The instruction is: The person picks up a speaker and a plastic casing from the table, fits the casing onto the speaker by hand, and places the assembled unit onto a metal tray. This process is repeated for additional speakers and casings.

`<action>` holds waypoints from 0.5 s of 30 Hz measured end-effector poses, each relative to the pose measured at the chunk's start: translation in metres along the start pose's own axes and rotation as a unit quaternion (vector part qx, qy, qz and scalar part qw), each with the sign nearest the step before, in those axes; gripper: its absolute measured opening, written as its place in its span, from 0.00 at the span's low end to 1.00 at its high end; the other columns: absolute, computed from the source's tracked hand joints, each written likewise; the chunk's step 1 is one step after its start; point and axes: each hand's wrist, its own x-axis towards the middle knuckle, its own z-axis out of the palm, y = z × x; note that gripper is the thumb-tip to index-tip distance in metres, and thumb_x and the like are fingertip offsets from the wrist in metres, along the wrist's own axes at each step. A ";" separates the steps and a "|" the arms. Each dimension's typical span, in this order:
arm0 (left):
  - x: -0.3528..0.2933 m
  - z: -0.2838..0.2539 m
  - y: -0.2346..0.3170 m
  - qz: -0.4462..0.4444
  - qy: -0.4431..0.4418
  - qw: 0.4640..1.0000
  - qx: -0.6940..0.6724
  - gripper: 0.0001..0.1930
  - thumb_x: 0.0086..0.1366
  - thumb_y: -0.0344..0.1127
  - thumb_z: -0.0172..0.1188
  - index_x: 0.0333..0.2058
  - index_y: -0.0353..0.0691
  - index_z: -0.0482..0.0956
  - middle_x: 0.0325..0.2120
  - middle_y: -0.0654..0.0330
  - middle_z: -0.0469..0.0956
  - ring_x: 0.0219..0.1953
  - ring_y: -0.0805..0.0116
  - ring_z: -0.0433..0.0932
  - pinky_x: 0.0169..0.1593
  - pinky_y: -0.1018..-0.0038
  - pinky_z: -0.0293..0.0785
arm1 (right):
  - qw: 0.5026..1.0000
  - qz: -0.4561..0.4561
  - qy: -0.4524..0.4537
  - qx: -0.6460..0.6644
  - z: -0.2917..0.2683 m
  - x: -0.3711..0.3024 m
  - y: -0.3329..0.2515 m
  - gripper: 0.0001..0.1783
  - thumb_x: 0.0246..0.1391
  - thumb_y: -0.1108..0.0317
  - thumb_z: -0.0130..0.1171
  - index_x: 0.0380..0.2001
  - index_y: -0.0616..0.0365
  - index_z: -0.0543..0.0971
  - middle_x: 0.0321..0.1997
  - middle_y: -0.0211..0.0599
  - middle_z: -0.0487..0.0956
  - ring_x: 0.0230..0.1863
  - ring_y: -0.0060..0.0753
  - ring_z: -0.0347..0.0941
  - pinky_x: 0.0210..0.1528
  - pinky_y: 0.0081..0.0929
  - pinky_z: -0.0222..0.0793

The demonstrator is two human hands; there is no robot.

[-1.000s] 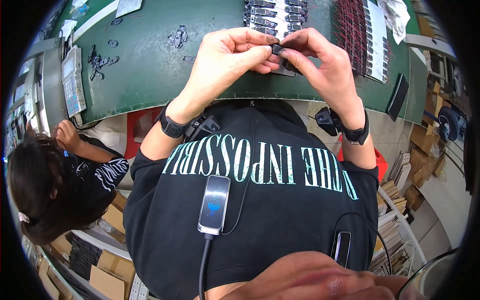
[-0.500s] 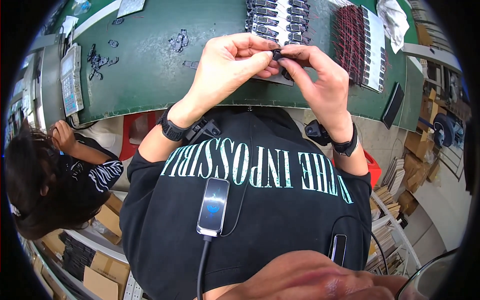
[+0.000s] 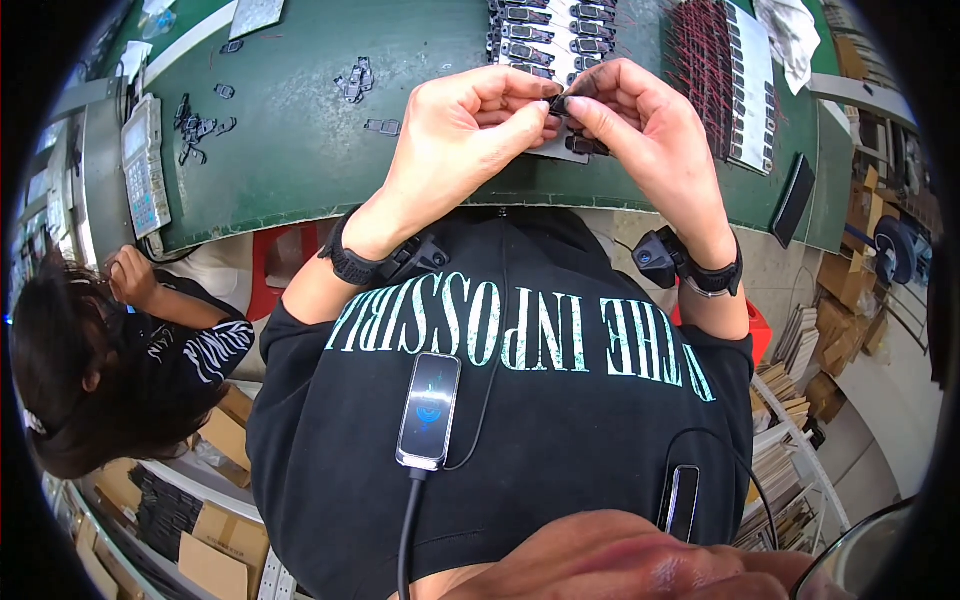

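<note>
Over the near part of the green table (image 3: 300, 130), my left hand (image 3: 465, 130) pinches a small black plastic part (image 3: 558, 104) between thumb and index finger. My right hand (image 3: 650, 125) is closed on the same part from the other side, so the two thumb tips nearly meet. Dark smudges mark the right fingertips. Under and beyond the hands lies a pale plate (image 3: 560, 35) with two rows of small black modules. One black module (image 3: 584, 146) shows beneath my right hand at the plate's near end. The held part's details are mostly hidden by the fingers.
To the right, another pale plate (image 3: 750, 100) carries modules beside dense red wires (image 3: 697, 85). Loose black pieces (image 3: 200, 128) lie left, near a keypad device (image 3: 145, 170). A dark phone-like slab (image 3: 793, 200) rests at the right edge. Another person (image 3: 100, 350) sits at left.
My right hand has turned and its wrist has swung outward to the right, with the thumb now nearer the left thumb. The left hand keeps its pinch, and the black part looks tilted differently.
</note>
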 end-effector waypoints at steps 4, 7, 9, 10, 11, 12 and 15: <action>0.001 0.001 0.002 0.000 0.003 1.000 -0.007 0.11 0.66 0.25 0.58 0.46 0.28 0.78 0.37 0.55 0.83 0.39 0.71 0.83 0.47 0.77 0.81 | 0.999 -0.022 -0.027 -0.013 -0.004 0.002 0.006 0.07 0.61 0.73 0.58 0.40 0.64 0.74 0.34 0.26 0.78 0.36 0.13 0.73 0.39 0.13 0.71; 0.001 0.001 0.003 0.000 0.002 1.000 -0.005 0.11 0.66 0.25 0.57 0.46 0.28 0.78 0.37 0.55 0.83 0.40 0.71 0.83 0.47 0.77 0.81 | 0.999 -0.026 -0.033 -0.029 -0.005 0.005 0.007 0.07 0.62 0.73 0.58 0.40 0.64 0.73 0.35 0.26 0.77 0.36 0.13 0.73 0.39 0.13 0.71; 0.000 0.001 0.003 0.001 0.003 1.000 0.000 0.11 0.66 0.25 0.57 0.46 0.27 0.78 0.37 0.55 0.83 0.40 0.70 0.83 0.47 0.76 0.81 | 0.998 -0.027 -0.037 -0.036 -0.006 0.005 0.006 0.07 0.62 0.73 0.58 0.40 0.64 0.73 0.35 0.27 0.77 0.37 0.13 0.73 0.39 0.14 0.71; 0.000 0.001 0.003 0.000 0.002 1.000 -0.001 0.11 0.66 0.25 0.57 0.46 0.27 0.78 0.37 0.55 0.83 0.40 0.70 0.83 0.47 0.76 0.81 | 0.999 -0.016 -0.040 -0.027 -0.007 0.005 0.005 0.07 0.62 0.73 0.58 0.40 0.64 0.73 0.36 0.27 0.77 0.37 0.13 0.73 0.40 0.14 0.71; 0.001 0.001 0.004 -0.002 0.000 1.000 -0.007 0.11 0.66 0.25 0.57 0.46 0.27 0.78 0.37 0.55 0.82 0.40 0.70 0.83 0.47 0.76 0.81 | 0.999 -0.005 -0.044 -0.018 -0.008 0.006 0.004 0.07 0.62 0.73 0.58 0.40 0.64 0.73 0.37 0.28 0.77 0.38 0.13 0.73 0.40 0.14 0.71; 0.002 0.001 0.004 -0.005 -0.003 1.000 -0.013 0.11 0.66 0.25 0.57 0.46 0.27 0.78 0.37 0.55 0.82 0.40 0.70 0.83 0.47 0.76 0.81 | 0.999 0.006 -0.048 -0.010 -0.008 0.006 0.003 0.07 0.62 0.73 0.58 0.40 0.64 0.73 0.37 0.28 0.77 0.38 0.13 0.73 0.40 0.14 0.72; 0.002 0.001 0.003 -0.013 -0.004 1.000 -0.022 0.11 0.66 0.24 0.57 0.46 0.27 0.78 0.37 0.55 0.82 0.40 0.70 0.83 0.47 0.76 0.81 | 0.999 -0.016 -0.042 -0.005 -0.005 0.006 0.010 0.07 0.62 0.74 0.57 0.40 0.64 0.73 0.38 0.28 0.78 0.38 0.13 0.73 0.40 0.14 0.72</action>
